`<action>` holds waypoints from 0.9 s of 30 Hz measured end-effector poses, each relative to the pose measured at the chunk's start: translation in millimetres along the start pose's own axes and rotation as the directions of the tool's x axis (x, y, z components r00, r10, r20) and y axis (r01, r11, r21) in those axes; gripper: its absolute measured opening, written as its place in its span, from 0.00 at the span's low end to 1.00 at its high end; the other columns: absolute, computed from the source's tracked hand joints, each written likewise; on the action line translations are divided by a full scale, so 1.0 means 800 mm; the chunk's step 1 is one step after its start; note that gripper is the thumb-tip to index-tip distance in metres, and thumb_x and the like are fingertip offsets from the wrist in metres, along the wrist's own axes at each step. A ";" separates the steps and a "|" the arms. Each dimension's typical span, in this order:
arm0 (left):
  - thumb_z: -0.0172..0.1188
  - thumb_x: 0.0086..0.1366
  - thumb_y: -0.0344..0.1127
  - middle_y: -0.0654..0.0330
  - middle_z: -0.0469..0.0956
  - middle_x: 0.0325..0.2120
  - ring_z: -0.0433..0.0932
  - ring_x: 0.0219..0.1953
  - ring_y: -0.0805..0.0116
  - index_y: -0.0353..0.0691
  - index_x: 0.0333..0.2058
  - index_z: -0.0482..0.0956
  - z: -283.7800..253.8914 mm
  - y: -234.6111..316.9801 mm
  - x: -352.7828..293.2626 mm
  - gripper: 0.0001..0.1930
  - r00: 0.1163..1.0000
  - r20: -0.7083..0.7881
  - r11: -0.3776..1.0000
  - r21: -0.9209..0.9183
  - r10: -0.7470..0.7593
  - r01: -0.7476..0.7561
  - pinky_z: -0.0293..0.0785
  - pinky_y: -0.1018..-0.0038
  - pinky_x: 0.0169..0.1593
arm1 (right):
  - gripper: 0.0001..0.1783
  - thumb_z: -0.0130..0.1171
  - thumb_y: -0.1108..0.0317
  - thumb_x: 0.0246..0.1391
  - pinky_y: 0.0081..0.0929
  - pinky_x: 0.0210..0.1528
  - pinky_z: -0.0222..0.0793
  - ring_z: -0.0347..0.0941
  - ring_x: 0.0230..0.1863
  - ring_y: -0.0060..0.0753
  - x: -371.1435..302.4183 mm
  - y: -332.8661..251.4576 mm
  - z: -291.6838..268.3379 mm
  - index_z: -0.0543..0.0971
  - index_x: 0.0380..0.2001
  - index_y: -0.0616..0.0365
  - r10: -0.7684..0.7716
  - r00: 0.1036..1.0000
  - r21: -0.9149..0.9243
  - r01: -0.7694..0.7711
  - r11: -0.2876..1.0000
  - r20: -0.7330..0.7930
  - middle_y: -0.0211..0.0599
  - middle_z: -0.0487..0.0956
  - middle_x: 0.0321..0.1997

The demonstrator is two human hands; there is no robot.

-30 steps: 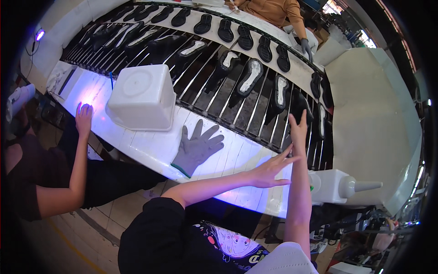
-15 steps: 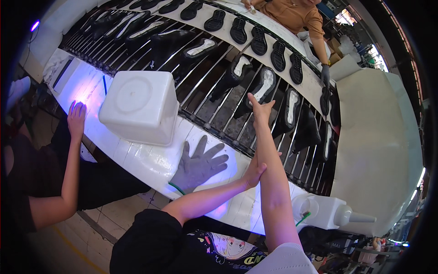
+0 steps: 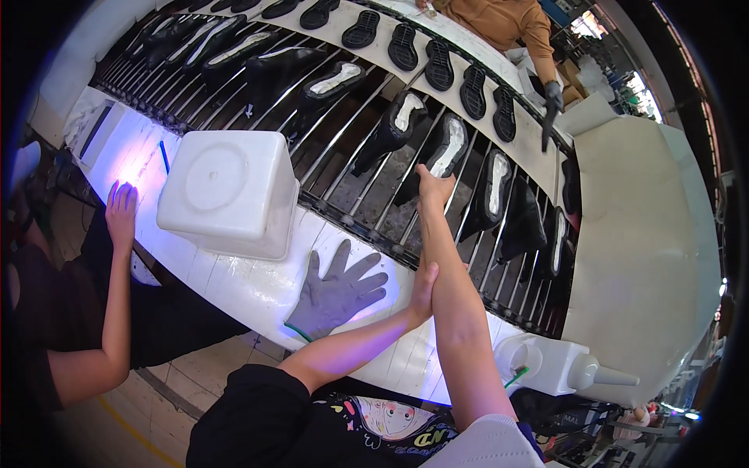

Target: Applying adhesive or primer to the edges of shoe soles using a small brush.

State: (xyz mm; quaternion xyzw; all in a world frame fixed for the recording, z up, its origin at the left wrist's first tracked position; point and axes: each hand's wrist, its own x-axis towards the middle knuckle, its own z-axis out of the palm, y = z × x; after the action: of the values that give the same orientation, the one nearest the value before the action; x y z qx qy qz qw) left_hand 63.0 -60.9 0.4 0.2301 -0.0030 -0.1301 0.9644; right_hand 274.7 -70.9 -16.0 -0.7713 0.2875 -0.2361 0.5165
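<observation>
My right hand [image 3: 435,189] reaches over the metal rollers to an upturned black shoe upper [image 3: 452,134] with a whitish bottom. Its thumb lies at the near end of the upper, with the fingers mostly hidden around it. My left hand [image 3: 424,290] is wrapped against my right forearm, its fingers hidden behind the arm. Similar black uppers lie on both sides, one [image 3: 496,183] to the right and one [image 3: 402,117] to the left. A grey work glove [image 3: 337,287] lies flat on the white ledge, left of my left hand.
A white plastic tub [image 3: 222,187] stands left of the glove. At the right lies a white nozzle bottle [image 3: 546,363]. Black soles [image 3: 438,66] line the far belt. Across it, a co-worker's gloved hand [image 3: 553,95] holds a dark sole. Another person's hand [image 3: 122,204] rests at the left.
My right hand's spread fingers have closed around the upper's near end. My left hand stays on my forearm. The co-worker's gloved hand has raised a dark sole off the belt.
</observation>
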 end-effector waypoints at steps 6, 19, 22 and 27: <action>0.50 0.61 0.60 0.43 0.71 0.46 0.76 0.46 0.56 0.37 0.61 0.45 0.000 0.001 -0.013 0.41 0.983 0.109 0.985 0.072 0.150 -0.159 0.73 0.67 0.49 | 0.36 0.70 0.68 0.25 0.31 0.46 0.69 0.75 0.40 0.41 -0.037 -0.044 -0.025 0.72 0.42 0.75 0.034 0.986 0.065 -0.024 0.998 -0.160 0.50 0.78 0.40; 0.50 0.64 0.39 0.60 0.81 0.37 0.79 0.37 0.67 0.38 0.40 0.80 -0.005 -0.013 -0.023 0.14 0.741 0.559 0.648 0.728 -0.371 -0.224 0.73 0.71 0.45 | 0.28 0.60 0.78 0.47 0.26 0.52 0.68 0.74 0.45 0.28 -0.164 -0.165 -0.399 0.66 0.53 0.68 -0.176 0.841 0.675 -0.266 0.688 0.511 0.40 0.76 0.46; 0.37 0.66 0.65 0.50 0.63 0.58 0.66 0.58 0.67 0.33 0.61 0.54 -0.065 -0.031 0.009 0.40 0.905 0.366 0.811 0.584 -0.215 -0.043 0.63 0.71 0.60 | 0.44 0.66 0.73 0.40 0.27 0.59 0.62 0.70 0.53 0.31 -0.200 -0.155 -0.473 0.58 0.61 0.67 -0.229 0.749 0.634 -0.310 0.709 0.622 0.43 0.71 0.54; 0.65 0.44 0.65 0.53 0.67 0.54 0.67 0.57 0.61 0.33 0.58 0.59 0.093 0.113 -0.118 0.51 0.806 0.496 0.906 0.407 -0.324 0.114 0.62 0.65 0.61 | 0.55 0.72 0.69 0.34 0.27 0.62 0.56 0.65 0.57 0.32 -0.281 -0.126 -0.537 0.52 0.66 0.57 -0.125 0.704 0.455 -0.303 0.837 0.699 0.44 0.68 0.57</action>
State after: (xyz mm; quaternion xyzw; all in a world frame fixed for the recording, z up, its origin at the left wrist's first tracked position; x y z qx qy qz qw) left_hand -10.8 7.6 112.2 0.3531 -0.2779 -0.3003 0.8414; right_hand -151.6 -169.8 215.0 -0.6088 0.0284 0.0320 0.7922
